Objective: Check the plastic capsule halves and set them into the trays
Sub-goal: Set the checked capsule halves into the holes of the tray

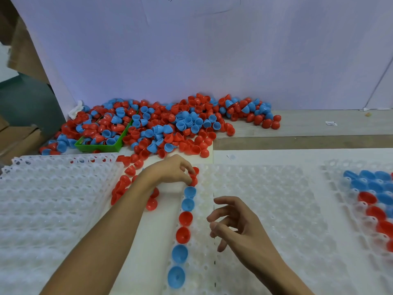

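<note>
Two hands are shown over the middle tray (265,209). A red capsule half (193,177) is pinched by the left hand (170,170) at the far end of the tray's left column; the right hand (234,224) is held loosely open, empty.

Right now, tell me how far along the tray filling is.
Done: six halves, blue and red, stand in the middle tray's first column. In hand: the left hand pinches a red half at that column's top; the right hand hovers empty. Left: the big pile.
</note>
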